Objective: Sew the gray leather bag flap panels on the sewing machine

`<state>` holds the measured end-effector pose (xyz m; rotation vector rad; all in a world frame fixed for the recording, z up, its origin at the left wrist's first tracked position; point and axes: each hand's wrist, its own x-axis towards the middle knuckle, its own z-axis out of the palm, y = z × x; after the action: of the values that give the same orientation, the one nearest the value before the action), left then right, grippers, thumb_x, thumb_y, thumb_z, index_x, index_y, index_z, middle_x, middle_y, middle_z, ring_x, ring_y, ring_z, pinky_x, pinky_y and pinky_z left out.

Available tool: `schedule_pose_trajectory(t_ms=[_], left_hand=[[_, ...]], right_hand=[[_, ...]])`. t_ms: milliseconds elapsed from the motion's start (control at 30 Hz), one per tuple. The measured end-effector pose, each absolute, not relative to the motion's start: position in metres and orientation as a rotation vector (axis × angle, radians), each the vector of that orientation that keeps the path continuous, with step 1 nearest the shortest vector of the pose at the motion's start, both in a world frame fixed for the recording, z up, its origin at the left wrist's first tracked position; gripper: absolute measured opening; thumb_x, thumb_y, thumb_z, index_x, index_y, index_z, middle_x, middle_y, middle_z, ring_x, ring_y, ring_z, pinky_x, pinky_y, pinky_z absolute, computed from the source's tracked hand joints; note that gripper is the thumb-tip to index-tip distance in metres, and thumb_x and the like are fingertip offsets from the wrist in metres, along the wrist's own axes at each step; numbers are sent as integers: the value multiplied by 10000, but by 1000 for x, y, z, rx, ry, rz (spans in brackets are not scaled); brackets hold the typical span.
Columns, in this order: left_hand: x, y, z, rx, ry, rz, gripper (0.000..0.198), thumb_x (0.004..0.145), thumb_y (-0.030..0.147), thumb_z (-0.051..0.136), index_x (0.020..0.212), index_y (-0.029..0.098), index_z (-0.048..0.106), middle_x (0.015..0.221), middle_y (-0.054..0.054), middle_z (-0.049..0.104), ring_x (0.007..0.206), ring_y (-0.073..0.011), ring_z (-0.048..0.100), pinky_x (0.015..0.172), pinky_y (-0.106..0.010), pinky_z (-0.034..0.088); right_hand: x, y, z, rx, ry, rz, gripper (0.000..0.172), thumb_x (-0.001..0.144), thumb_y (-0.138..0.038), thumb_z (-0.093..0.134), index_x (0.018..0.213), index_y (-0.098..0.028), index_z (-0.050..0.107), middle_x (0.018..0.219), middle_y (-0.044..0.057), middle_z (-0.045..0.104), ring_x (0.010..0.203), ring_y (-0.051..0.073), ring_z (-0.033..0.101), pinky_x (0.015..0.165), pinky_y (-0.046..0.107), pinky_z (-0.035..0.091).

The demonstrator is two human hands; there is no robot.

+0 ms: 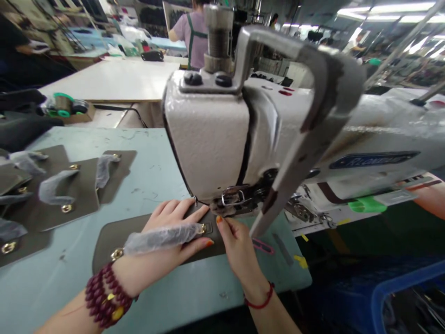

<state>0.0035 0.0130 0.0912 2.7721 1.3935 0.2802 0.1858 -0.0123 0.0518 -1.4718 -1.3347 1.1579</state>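
A dark grey leather-like panel (108,233) lies under the head of a white sewing machine (208,134). Across it arches a handle wrapped in clear plastic (158,238), fixed at both ends by gold-coloured fittings. My left hand (174,220) passes beneath this handle and lies flat on the panel, fingers spread toward the needle area. My right hand (238,241) is closed, its thumb and fingers pinching the panel's right part just below the presser foot. The machine head and my fingers partly hide the stitching point.
Several similar panels with wrapped handles (79,190) overlap at the left of the pale blue table (149,162). Pink thread snips (263,246) lie right of my right hand. A blue bin (378,297) stands lower right. A person (194,35) is beyond a white table (114,79).
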Motion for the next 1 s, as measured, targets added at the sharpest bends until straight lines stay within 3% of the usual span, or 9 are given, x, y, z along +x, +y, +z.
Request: schedule_pose_trajectory(t_ms=[233,400,533,700,1000], left_hand=[[3,18,93,2769,1397,317,510,909,624,427,1136,226,650,986,-98,648,935,-319,565,843,-500,447],[-2,21,82,2758,1383,304,442,900,601,486,1119,255,653,915,-71,630,836,-285,559,811,-460,436],[-2,22,80,2654,1430,313,370,904,571,507,1006,260,680,794,-45,593,730,-253,558,667,-365,433],[-2,23,85,2713,1336,359,369,921,529,494,749,243,650,779,-54,589,781,-272,562,710,-386,425],[3,25,94,2659,1411,247,407,923,559,451,786,249,678,765,-51,621,767,-276,589,679,-386,423]], right_hand=[[189,-19,49,-1434,-1268,1253,445,957,-479,432,668,-152,517,643,1,476,612,118,440,537,204,371],[197,-40,44,-1228,-1212,1481,345,969,-458,482,973,-170,671,891,46,643,711,146,634,612,211,530],[198,-44,43,-1204,-1183,1480,337,972,-447,509,1016,-180,711,856,38,685,671,134,674,614,196,519],[193,-38,44,-1224,-1177,1428,437,983,-497,463,899,-143,707,651,31,669,574,143,658,536,195,456],[183,-39,39,-1250,-1016,1477,505,922,-599,505,809,-127,644,619,39,665,459,131,639,457,178,426]])
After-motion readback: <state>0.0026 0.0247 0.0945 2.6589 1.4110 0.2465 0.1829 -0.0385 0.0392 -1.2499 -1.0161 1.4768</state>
